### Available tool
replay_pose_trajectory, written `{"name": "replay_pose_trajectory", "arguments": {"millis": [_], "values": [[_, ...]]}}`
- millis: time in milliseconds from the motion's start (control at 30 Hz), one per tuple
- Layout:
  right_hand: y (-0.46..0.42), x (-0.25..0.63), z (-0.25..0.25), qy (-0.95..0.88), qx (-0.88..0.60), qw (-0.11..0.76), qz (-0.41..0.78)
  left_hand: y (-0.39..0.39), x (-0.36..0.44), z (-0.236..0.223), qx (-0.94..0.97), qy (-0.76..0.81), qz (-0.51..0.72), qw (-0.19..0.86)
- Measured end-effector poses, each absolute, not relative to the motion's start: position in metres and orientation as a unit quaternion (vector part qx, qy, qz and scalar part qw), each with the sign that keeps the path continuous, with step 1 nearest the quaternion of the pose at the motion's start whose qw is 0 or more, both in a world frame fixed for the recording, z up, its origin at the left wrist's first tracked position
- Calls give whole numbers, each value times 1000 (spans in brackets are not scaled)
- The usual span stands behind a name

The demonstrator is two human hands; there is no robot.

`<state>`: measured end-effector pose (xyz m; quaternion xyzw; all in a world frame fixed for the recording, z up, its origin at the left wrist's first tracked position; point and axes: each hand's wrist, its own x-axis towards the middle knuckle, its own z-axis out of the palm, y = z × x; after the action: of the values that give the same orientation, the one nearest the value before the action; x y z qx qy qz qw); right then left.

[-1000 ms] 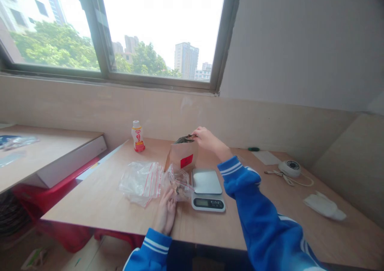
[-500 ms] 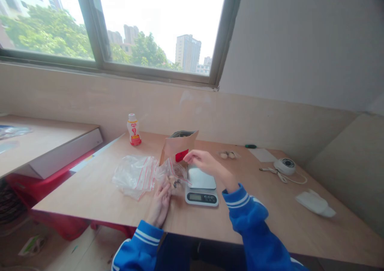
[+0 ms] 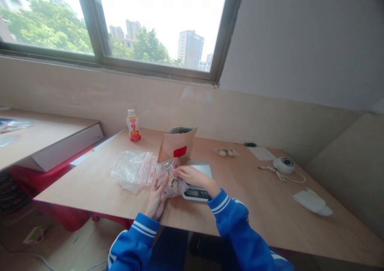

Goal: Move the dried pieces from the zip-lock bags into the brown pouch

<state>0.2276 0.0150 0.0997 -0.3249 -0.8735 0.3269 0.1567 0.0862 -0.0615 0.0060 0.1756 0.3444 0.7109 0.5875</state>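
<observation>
Left hand [image 3: 156, 199], right hand [image 3: 194, 177], fingers closed on the zip bag [image 3: 171, 183]! It's snug against the digital scale [image 3: 192, 193].

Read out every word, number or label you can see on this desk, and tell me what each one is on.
Plastic bottle label: red print, too small to read.
Red sticker on the kraft paper pouch: nothing legible.
Digital scale display: too small and blurred to read.
Clear zip bag: red stripes, no readable words.
</observation>
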Motion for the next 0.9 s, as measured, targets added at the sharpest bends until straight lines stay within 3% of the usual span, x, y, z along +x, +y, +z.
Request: {"name": "replay_pose_trajectory", "arguments": {"millis": [300, 600, 900], "values": [[11, 218, 87, -867, -306, 239, 312, -60, 89, 12, 133, 359, 722, 577], [16, 221, 89, -721, -375, 360, 458, -57, 88, 14, 151, 343, 708, 599], [13, 225, 91, -734, -331, 360, 471, -60, 86, 18, 103, 346, 703, 613]]}}
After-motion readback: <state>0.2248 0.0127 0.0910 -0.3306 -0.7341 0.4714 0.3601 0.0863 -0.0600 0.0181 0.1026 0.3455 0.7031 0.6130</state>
